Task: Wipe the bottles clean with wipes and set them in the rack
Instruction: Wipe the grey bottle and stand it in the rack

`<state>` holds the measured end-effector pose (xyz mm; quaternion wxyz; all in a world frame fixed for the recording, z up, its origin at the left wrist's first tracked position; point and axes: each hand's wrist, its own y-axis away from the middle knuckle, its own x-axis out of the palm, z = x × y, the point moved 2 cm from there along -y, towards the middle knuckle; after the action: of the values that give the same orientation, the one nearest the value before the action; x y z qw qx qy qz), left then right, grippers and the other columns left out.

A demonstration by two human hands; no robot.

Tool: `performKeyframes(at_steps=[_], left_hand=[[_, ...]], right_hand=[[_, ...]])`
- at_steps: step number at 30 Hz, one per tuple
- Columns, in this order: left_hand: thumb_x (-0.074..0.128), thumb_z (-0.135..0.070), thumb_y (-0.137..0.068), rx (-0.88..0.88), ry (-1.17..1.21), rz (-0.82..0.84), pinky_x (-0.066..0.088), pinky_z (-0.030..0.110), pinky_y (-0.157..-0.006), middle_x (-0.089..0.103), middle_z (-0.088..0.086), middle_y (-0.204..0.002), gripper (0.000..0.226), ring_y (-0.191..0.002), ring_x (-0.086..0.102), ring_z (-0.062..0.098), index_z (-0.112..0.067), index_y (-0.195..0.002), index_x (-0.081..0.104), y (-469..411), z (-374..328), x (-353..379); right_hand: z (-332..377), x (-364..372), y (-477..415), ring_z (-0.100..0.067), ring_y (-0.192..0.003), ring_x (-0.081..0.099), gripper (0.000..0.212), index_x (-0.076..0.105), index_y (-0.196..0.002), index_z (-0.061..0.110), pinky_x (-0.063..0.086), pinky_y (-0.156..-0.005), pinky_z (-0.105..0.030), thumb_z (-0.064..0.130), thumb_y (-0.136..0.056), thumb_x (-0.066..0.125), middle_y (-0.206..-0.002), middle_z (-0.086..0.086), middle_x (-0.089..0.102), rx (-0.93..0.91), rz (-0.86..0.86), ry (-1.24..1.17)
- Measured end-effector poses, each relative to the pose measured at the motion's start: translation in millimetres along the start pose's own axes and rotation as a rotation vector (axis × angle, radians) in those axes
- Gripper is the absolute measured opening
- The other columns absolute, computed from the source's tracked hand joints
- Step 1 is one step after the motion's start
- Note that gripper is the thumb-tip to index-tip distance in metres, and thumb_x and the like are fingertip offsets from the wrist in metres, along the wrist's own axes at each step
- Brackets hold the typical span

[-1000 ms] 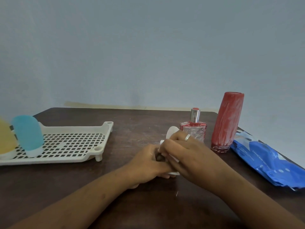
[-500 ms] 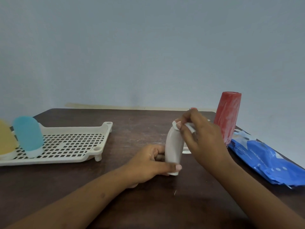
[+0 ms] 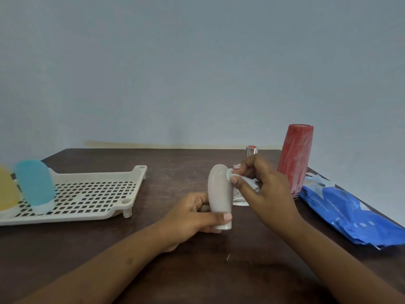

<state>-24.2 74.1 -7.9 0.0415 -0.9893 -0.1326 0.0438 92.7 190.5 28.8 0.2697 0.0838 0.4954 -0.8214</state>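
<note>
Head cam: my right hand (image 3: 263, 189) went up, fingers pinching wipe (image 3: 248, 183) on beige bottle (image 3: 219, 189) top; left hand (image 3: 190, 216) curls round its base. Wiping nearly done, I think.

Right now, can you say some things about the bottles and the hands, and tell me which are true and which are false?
1. The left hand holds the beige bottle near its bottom end. True.
2. The blue bottle stands on the table beside the red bottle. False: it stands in the rack, far from the red bottle.
3. The right hand pinches a wipe against the upper part of the beige bottle. True.
4. The red bottle lies on its side. False: it stands upright on the table.
5. The blue pack of wipes lies in the rack. False: it lies on the table, right of the red bottle.
</note>
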Motion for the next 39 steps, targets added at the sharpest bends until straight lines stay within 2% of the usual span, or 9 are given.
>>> performKeyframes(at_steps=[4, 10, 16, 19, 23, 26, 30, 35, 39], left_hand=[[0.072, -0.020, -0.074, -0.023, 0.017, 0.030, 0.057, 0.026, -0.072, 0.072, 0.004, -0.090, 0.038, -0.085, 0.070, 0.013, -0.009, -0.109, 0.064, 1, -1, 0], [0.077, -0.020, -0.077, -0.044, -0.015, 0.093, 0.058, 0.025, -0.067, 0.071, 0.009, -0.095, 0.039, -0.086, 0.069, 0.017, -0.008, -0.111, 0.063, 3, -1, 1], [0.072, -0.022, -0.072, -0.015, -0.058, 0.077, 0.058, 0.025, -0.066, 0.072, 0.002, -0.088, 0.038, -0.084, 0.070, 0.015, -0.011, -0.107, 0.063, 3, -1, 3], [0.072, -0.017, -0.077, -0.004, -0.071, 0.050, 0.057, 0.024, -0.065, 0.073, 0.002, -0.087, 0.028, -0.083, 0.070, 0.014, -0.012, -0.104, 0.064, 3, -1, 1], [0.068, -0.009, -0.084, 0.024, -0.087, 0.039, 0.056, 0.023, -0.065, 0.072, 0.002, -0.089, 0.019, -0.085, 0.070, 0.014, -0.014, -0.102, 0.065, 2, -2, -2], [0.069, -0.011, -0.082, 0.036, -0.063, 0.034, 0.057, 0.024, -0.066, 0.072, 0.001, -0.089, 0.024, -0.086, 0.070, 0.013, -0.012, -0.105, 0.064, 2, -3, -1], [0.070, -0.012, -0.081, 0.018, -0.061, 0.050, 0.057, 0.024, -0.067, 0.072, 0.003, -0.091, 0.031, -0.086, 0.070, 0.015, -0.010, -0.111, 0.062, 1, 0, 2], [0.070, -0.011, -0.082, 0.005, -0.079, 0.077, 0.058, 0.025, -0.069, 0.071, 0.000, -0.089, 0.033, -0.085, 0.069, 0.014, -0.010, -0.113, 0.061, 1, 1, 2], [0.067, -0.009, -0.084, 0.009, -0.071, 0.067, 0.058, 0.025, -0.069, 0.072, -0.003, -0.086, 0.027, -0.084, 0.069, 0.012, -0.013, -0.111, 0.062, 2, 1, 1]], right_hand=[[-2, -1, 1, -0.007, -0.081, 0.062, 0.021, 0.054, -0.087, 0.025, 0.049, -0.066, -0.016, 0.011, -0.084, 0.068, -0.086, 0.009, 0.065, 0.002, -0.037, -0.062], [-1, 1, 4, 0.012, -0.097, 0.054, 0.015, 0.067, -0.102, 0.016, 0.039, -0.077, -0.001, 0.019, -0.089, 0.061, -0.100, 0.019, 0.061, -0.174, -0.107, 0.136], [0, 6, 9, -0.009, -0.100, 0.057, 0.019, 0.071, -0.102, 0.009, 0.039, -0.090, -0.011, 0.012, -0.087, 0.060, -0.103, -0.001, 0.068, -0.361, -0.088, 0.289], [1, 9, 11, -0.012, -0.099, 0.057, 0.020, 0.071, -0.101, 0.010, 0.042, -0.089, -0.018, 0.005, -0.083, 0.064, -0.104, 0.000, 0.067, -0.413, 0.003, 0.313], [7, 11, 15, -0.012, -0.099, 0.058, 0.021, 0.070, -0.102, 0.012, 0.045, -0.084, -0.022, 0.014, -0.087, 0.055, -0.106, 0.001, 0.066, -0.475, 0.118, 0.331], [8, 10, 14, -0.009, -0.101, 0.057, 0.021, 0.069, -0.102, 0.011, 0.045, -0.087, -0.021, 0.016, -0.088, 0.055, -0.104, 0.000, 0.066, -0.437, 0.040, 0.289], [4, 4, 8, 0.002, -0.104, 0.051, 0.023, 0.068, -0.107, 0.011, 0.034, -0.092, -0.004, 0.019, -0.089, 0.056, -0.108, 0.005, 0.064, -0.308, -0.104, 0.264], [-2, 2, 5, 0.007, -0.100, 0.056, 0.021, 0.069, -0.102, 0.016, 0.041, -0.085, -0.007, 0.028, -0.089, 0.058, -0.102, 0.018, 0.063, -0.163, -0.186, 0.084], [-7, 3, 8, 0.001, -0.094, 0.061, 0.013, 0.067, -0.100, 0.023, 0.046, -0.076, -0.010, 0.022, -0.087, 0.065, -0.097, 0.019, 0.065, -0.056, -0.160, -0.032]])
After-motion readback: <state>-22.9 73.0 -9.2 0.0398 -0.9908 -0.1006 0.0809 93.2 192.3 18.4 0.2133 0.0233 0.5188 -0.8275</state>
